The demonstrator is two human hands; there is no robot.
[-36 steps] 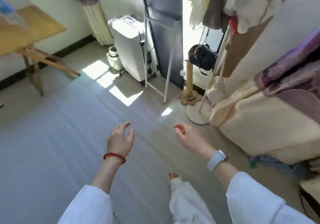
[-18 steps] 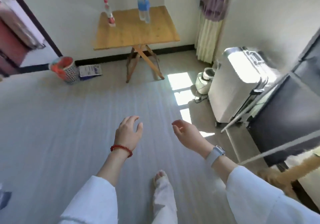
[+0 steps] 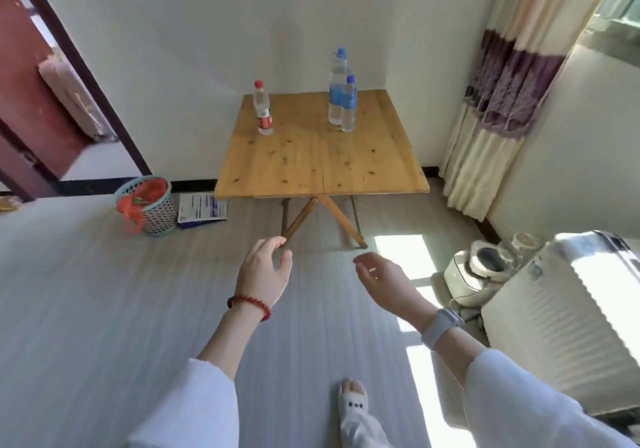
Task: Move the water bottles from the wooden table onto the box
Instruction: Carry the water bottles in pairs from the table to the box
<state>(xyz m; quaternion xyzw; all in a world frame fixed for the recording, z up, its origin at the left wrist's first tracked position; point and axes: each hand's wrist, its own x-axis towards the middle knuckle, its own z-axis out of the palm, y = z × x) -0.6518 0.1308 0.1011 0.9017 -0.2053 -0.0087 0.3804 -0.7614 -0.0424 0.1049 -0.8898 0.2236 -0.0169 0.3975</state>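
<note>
three water bottles stand upright on the wooden worktop [image 3: 322,167] against the far wall: a red-capped bottle [image 3: 263,108] at its far left, and at the far right a tall blue-capped bottle [image 3: 337,87] with a shorter blue-capped bottle [image 3: 349,105] just in front of it, the two overlapping so that i cannot tell whether they touch. both hands hang over the grey floor [image 3: 86,302], well short of the worktop and holding nothing. the left hand [image 3: 265,274], with a red bead bracelet [image 3: 249,304] at the wrist, has its fingers [image 3: 273,244] released and loosely curled. the right hand [image 3: 386,281], with a pale watch [image 3: 441,326] at the wrist, is likewise released, fingers slack. a basket [image 3: 152,207] with a red bag sits on the floor left of the worktop, papers [image 3: 202,207] beside it.
</note>
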